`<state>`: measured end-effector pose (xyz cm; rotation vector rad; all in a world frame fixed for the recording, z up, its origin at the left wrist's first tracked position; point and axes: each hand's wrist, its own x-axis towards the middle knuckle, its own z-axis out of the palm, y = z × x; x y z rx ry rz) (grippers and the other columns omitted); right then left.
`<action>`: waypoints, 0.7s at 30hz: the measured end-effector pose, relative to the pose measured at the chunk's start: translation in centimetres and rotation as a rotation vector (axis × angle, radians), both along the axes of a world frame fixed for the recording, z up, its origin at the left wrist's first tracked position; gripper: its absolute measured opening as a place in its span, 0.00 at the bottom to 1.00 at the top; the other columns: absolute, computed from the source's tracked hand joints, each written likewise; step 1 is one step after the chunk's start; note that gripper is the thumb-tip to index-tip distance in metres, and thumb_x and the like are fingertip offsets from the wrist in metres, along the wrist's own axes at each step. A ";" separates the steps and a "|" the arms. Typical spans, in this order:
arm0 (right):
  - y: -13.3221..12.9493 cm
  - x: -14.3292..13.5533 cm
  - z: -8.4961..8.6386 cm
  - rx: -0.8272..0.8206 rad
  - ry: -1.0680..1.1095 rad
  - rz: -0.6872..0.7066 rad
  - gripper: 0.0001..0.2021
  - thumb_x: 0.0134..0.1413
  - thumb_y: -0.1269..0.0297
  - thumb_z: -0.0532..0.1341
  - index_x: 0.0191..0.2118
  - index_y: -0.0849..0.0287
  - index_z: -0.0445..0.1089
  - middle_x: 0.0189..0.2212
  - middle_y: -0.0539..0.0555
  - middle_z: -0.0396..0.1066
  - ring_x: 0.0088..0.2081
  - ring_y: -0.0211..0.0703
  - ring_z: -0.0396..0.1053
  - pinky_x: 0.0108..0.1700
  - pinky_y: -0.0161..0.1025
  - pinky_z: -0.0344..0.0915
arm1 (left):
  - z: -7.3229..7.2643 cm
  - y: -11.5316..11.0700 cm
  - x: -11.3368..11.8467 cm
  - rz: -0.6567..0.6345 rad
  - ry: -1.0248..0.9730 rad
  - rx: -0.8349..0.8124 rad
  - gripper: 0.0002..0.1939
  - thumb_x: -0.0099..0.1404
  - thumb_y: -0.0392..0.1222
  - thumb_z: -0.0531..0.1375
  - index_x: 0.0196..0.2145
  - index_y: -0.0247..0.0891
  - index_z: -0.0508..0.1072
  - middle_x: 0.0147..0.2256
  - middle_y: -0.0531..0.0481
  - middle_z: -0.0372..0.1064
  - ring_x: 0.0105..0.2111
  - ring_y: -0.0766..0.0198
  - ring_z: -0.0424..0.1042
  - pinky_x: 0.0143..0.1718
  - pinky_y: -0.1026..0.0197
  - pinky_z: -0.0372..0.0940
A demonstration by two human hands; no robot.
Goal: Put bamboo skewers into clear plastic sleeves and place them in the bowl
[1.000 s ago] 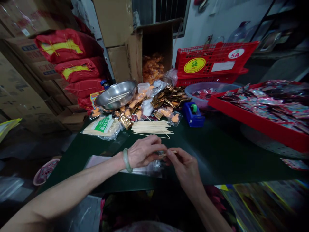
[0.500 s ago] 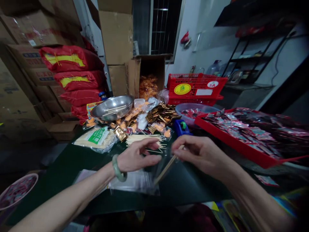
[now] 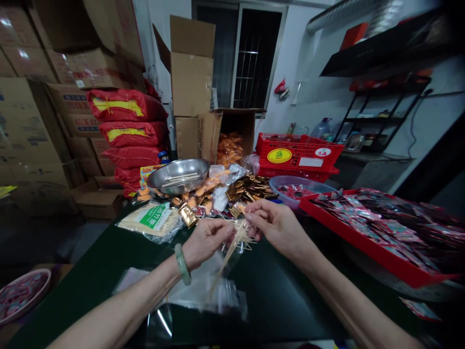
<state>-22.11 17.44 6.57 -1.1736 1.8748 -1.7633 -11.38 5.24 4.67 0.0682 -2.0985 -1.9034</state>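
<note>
Both of my hands meet over the green table, in front of the heap of small packets. Between them a thin bundle of bamboo sticks (image 3: 228, 253) slants down toward me, its lower end blurred. My right hand (image 3: 273, 224) pinches the upper end. My left hand (image 3: 209, 238), wearing a pale green bangle on its wrist, has thumb and fingers closed beside the sticks; what lies in that pinch is too small to make out. More loose sticks (image 3: 250, 241) lie behind the bundle, partly hidden by it. Clear plastic bags (image 3: 192, 291) lie flat below my hands.
Gold packets (image 3: 250, 186) and a steel bowl (image 3: 178, 175) with sticks stand at the back. A pack of sticks (image 3: 145, 220) lies left. At right are a red tray (image 3: 363, 246) of packets, a plastic basin (image 3: 278, 184) and red baskets (image 3: 261, 150). Cartons (image 3: 192, 72) stand behind.
My hands have come together. The right has moved up and left with the sticks; the left has closed from an open reach. The view has tilted up slightly.
</note>
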 end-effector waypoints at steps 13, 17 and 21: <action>-0.4 1.7 -1.1 -0.100 0.034 -0.020 0.20 0.45 0.59 0.61 0.44 0.59 0.58 0.22 0.46 0.64 0.20 0.33 0.63 0.20 0.30 0.60 | -0.2 0.6 0.4 0.214 0.083 0.124 0.18 0.53 0.51 0.59 0.19 0.32 0.65 0.14 0.58 0.56 0.14 0.76 0.53 0.16 0.71 0.50; 0.3 1.7 -1.4 -0.084 0.163 -0.074 0.19 0.47 0.63 0.60 0.47 0.60 0.61 0.28 0.50 0.65 0.24 0.34 0.64 0.23 0.32 0.63 | -0.4 0.6 0.4 0.207 0.082 0.115 0.18 0.54 0.52 0.57 0.22 0.32 0.66 0.15 0.58 0.56 0.14 0.76 0.53 0.16 0.71 0.49; 0.8 1.8 -1.8 -0.077 0.536 -0.126 0.13 0.54 0.67 0.53 0.45 0.60 0.66 0.29 0.54 0.66 0.29 0.39 0.66 0.31 0.37 0.65 | -0.4 0.7 0.6 0.199 0.080 0.069 0.18 0.55 0.51 0.56 0.21 0.32 0.65 0.15 0.57 0.55 0.15 0.75 0.53 0.17 0.70 0.50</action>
